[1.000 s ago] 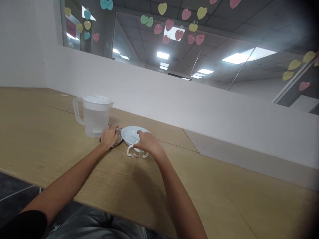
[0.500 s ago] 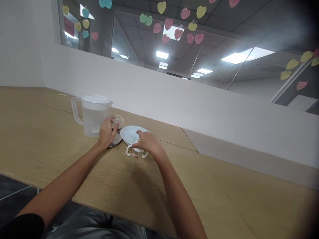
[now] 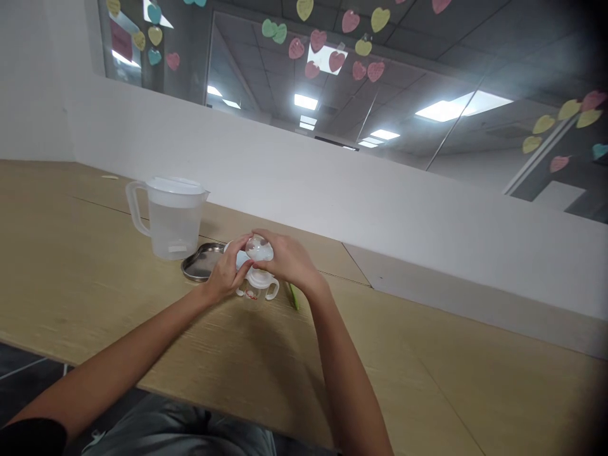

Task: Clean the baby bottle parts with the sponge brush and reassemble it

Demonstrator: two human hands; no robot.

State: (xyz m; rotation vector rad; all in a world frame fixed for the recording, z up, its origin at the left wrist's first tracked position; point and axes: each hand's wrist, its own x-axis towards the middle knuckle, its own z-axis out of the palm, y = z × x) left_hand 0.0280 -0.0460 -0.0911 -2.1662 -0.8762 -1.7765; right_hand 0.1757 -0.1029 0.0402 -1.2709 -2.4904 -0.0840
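Fingers of the left hand (image 3: pixel 226 273) and right hand (image 3: pixel 291 261) pinched the clear cap (image 3: pixel 259 249), apparently still unseated, at the two-handled cup's (image 3: pixel 259 282) top.

Looks from the person's head, forward and down across the table (image 3: pixel 118 291), with the lap (image 3: pixel 180 430) at the lower edge. Shows the left hand (image 3: pixel 223 273) and the right hand (image 3: pixel 292 261) near the middle, at moderate distance. Reaches beyond to the white wall (image 3: pixel 266 174) and, above, the window (image 3: pixel 399 82). Leans slightly sideways
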